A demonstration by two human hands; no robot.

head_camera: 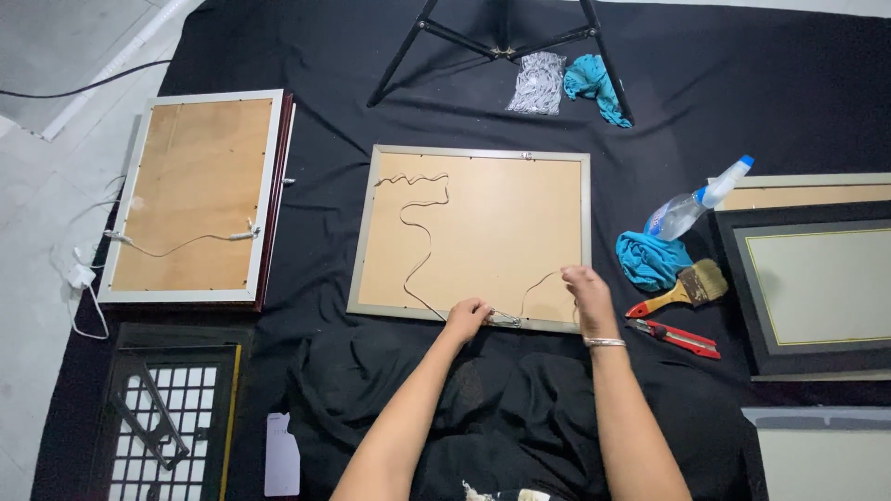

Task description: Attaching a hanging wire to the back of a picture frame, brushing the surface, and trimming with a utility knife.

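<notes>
A picture frame (473, 232) lies face down on the black cloth, its tan backing board up and its rim silver. A thin white cord (422, 237) snakes across the board from the upper left corner to the near edge. My left hand (467, 318) pinches the cord at the frame's near edge. My right hand (585, 295) rests on the board's lower right corner, fingers curled on the cord's other stretch. A metal bangle circles the right wrist.
Stacked frames (195, 195) with a hanging cord lie left. At right are a spray bottle (694, 206), blue rag (650, 260), paintbrush (682, 289), red utility knife (676, 336) and dark frames (817, 288). A tripod (501, 42) stands at the far edge.
</notes>
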